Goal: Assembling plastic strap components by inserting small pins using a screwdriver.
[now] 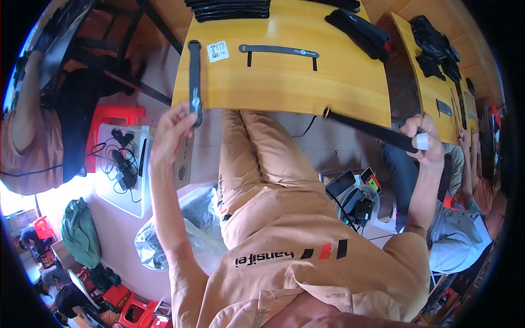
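Observation:
My left hand [176,130] pinches the lower end of a black strap [194,71], which has a buckle loop at its far end and lies along the table's left edge. Out to the right, my right hand [424,143] is closed on another black strap [372,128] that stretches leftward past the table's front edge, slightly blurred. A white tag or sticker [422,141] shows at the fingers of that hand. Between the hands, a third black strap [279,51] lies flat on the yellow table [284,87], near two short black marks. Beside it is a white printed label sheet [217,51].
A stack of black straps [227,10] sits at the table's far left, and a black bundle [358,33] at the far right. Below left stands a clear bin [123,169] with cables. A tub [361,205] of devices is on the right. Other people work on both sides.

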Action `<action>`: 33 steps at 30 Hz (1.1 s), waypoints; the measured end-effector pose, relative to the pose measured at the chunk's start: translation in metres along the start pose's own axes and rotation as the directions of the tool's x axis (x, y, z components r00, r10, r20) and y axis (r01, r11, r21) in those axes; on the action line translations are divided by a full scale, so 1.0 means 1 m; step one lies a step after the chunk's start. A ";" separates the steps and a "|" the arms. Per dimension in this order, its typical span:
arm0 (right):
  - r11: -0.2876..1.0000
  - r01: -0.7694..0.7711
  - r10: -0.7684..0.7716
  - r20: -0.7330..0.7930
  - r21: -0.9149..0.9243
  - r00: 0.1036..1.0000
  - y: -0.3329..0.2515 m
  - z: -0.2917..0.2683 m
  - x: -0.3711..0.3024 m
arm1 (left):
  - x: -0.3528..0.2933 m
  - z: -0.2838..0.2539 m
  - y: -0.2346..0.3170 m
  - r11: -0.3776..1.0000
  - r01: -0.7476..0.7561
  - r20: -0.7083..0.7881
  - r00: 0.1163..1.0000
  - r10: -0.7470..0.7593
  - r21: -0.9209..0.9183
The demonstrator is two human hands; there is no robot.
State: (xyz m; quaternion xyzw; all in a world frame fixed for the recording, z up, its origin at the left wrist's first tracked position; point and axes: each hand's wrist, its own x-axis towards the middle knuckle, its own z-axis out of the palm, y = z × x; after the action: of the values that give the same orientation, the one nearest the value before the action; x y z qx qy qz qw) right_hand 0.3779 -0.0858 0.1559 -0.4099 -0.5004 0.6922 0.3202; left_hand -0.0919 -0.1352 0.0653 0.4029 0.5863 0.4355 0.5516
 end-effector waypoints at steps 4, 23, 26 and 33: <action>0.985 0.068 -0.043 0.155 -0.161 0.987 0.000 0.009 0.005 | 0.059 0.018 -0.018 0.988 -0.015 -0.093 0.996 0.000 -0.153; 0.857 0.201 0.047 0.461 -0.474 0.886 -0.008 0.019 0.031 | 0.027 0.083 0.018 0.946 -0.295 -0.279 0.905 0.321 0.133; 0.871 0.297 0.018 0.630 -0.390 0.776 -0.002 0.050 0.045 | -0.014 0.138 0.045 0.843 -0.512 0.222 0.852 0.475 0.164; 0.692 0.418 0.044 0.611 -0.589 0.790 0.002 0.079 0.043 | -0.018 0.166 0.000 0.801 -0.586 0.739 0.591 0.323 0.118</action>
State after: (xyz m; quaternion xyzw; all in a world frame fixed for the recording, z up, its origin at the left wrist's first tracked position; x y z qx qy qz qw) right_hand 0.2877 -0.0837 0.1562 -0.2112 -0.8374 0.5021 0.0447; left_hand 0.0748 -0.1415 0.0684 0.7638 0.2810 0.2709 0.5141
